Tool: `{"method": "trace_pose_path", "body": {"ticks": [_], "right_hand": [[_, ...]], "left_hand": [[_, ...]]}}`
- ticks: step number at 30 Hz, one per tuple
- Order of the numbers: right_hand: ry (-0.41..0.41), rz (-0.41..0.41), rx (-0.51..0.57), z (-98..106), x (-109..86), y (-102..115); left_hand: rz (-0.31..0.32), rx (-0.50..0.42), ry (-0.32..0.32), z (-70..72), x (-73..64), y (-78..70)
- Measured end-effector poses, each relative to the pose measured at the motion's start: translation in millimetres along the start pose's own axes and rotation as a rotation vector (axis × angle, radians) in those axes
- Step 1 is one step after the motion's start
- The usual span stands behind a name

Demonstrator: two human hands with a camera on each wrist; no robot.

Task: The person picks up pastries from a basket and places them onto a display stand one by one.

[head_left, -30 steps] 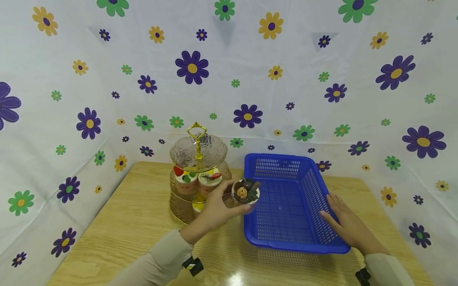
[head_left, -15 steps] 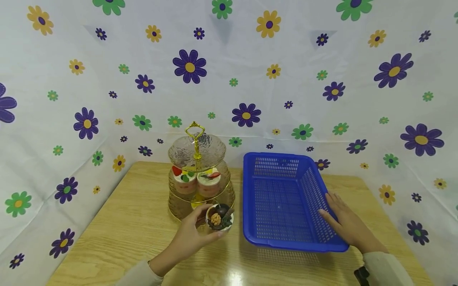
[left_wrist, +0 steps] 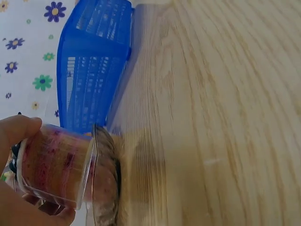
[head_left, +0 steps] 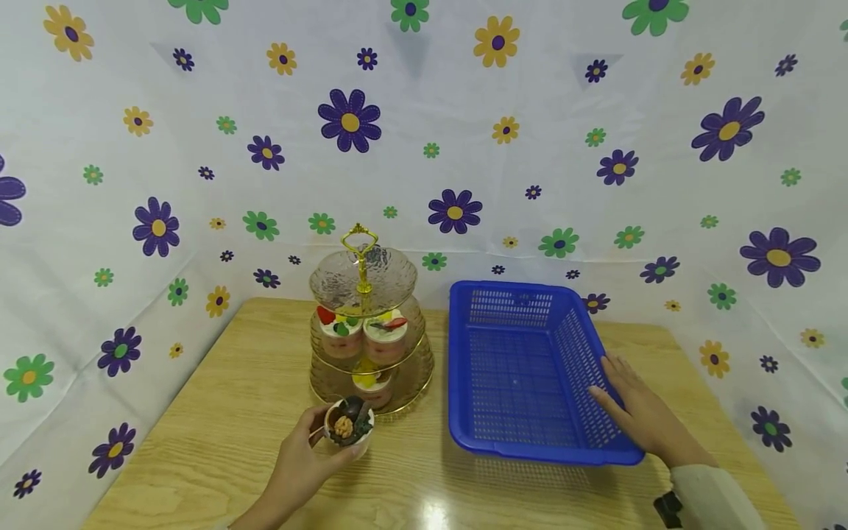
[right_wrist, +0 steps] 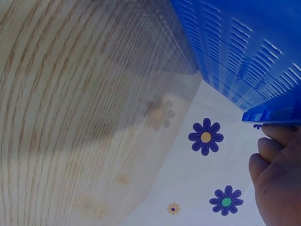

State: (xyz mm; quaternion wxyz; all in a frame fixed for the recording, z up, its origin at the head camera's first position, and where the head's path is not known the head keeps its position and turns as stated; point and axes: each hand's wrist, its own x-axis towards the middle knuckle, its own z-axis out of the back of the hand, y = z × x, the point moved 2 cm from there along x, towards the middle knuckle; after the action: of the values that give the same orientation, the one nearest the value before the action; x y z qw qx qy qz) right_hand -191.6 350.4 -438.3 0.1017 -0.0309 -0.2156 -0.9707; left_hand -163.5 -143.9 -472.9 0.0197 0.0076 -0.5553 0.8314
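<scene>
My left hand (head_left: 301, 456) grips a clear dessert cup (left_wrist: 56, 162) with layered cake inside. Its topping (head_left: 348, 422), seen in the head view, has a walnut and dark chocolate pieces. The cup is held tilted at the front left of a three-tier gold-rimmed stand (head_left: 363, 283). On the middle tier sit two dessert cups, one with a strawberry (head_left: 341, 340) and one with a red-and-white topping (head_left: 386, 342). A yellow-topped cup (head_left: 372, 390) rests on the bottom tier. My right hand (head_left: 645, 416) holds the right rim of a blue basket (head_left: 530, 450), thumb on the inner side.
A light wood table (head_left: 218, 412) carries the stand and basket. Behind and beside it hangs a white cloth (head_left: 411, 177) printed with flowers. The stand's top tier bears nothing, and its handle rises above it. No contents show in the basket.
My left hand has carried the walnut-topped dessert cup left and toward me, from the basket's left edge to the front of the stand. The right hand stays on the basket rim.
</scene>
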Motion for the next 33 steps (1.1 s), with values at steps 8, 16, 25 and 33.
{"method": "trace_pose_path", "body": {"ticks": [8,16,25,33], "right_hand": [[-0.017,0.017,0.003,-1,-1.3,-1],[-0.020,0.023,0.008,0,-1.7,-1],[-0.016,0.015,0.012,0,-1.1,-2],[-0.003,0.003,0.016,-1,-0.1,-3]], "left_hand": [[0.108,0.001,-0.099,12.4,4.5,12.4],[0.175,-0.052,-0.167,20.6,14.5,14.0],[0.235,-0.087,-0.215,20.5,27.5,14.8],[0.239,-0.087,-0.255,13.7,32.4,12.2]]}}
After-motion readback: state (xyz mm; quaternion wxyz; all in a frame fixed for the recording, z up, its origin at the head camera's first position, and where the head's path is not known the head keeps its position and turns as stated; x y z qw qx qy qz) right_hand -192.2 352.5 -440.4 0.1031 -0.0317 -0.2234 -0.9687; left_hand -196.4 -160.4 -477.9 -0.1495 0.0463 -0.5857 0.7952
